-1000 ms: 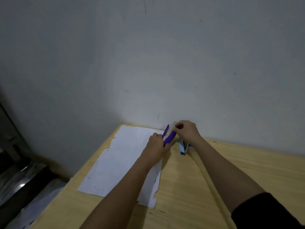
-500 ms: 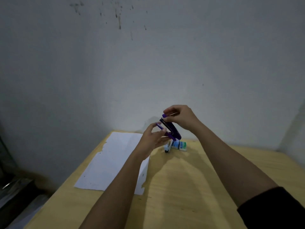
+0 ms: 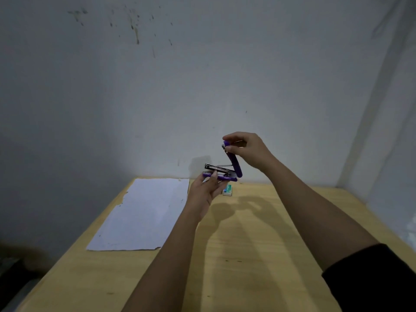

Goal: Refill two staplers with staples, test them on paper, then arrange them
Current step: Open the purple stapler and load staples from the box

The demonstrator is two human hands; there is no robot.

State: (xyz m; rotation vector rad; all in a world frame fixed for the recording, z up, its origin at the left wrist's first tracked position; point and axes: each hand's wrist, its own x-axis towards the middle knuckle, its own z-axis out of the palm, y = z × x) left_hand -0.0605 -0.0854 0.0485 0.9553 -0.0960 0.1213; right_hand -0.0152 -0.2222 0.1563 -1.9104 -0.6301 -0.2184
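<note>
- The small purple plastic stapler [image 3: 221,174] is off the pale wooden table [image 3: 247,255], held in the air between both hands above its far edge, close to the wall
- The left hand [image 3: 206,192] carries the stapler's base from below, with the thumb on top near the front end and the fingers curled under it
- The right hand [image 3: 248,149] pinches the tip of the purple top cover [image 3: 235,163], which is swung up almost upright on the rear hinge
- The bright metal magazine [image 3: 217,168] lies bare and roughly level, just above the left thumb and below the right hand
- It looks light and stiff; the smooth plastic may be slippery, so the base is best held by its long sides
- The sprung cover will probably want to close, so it likely needs a firm pinch at the tip, with fingers kept out of the channel
- A small green and white box of staples [image 3: 227,189] sits on the table just beneath the stapler, beside the left hand
- A strip of staples from it would likely be brittle and best held by its sides
- A torn-edged sheet of white paper [image 3: 146,212] lies flat to the left, apart from both hands
- No second stapler can be made out here
</note>
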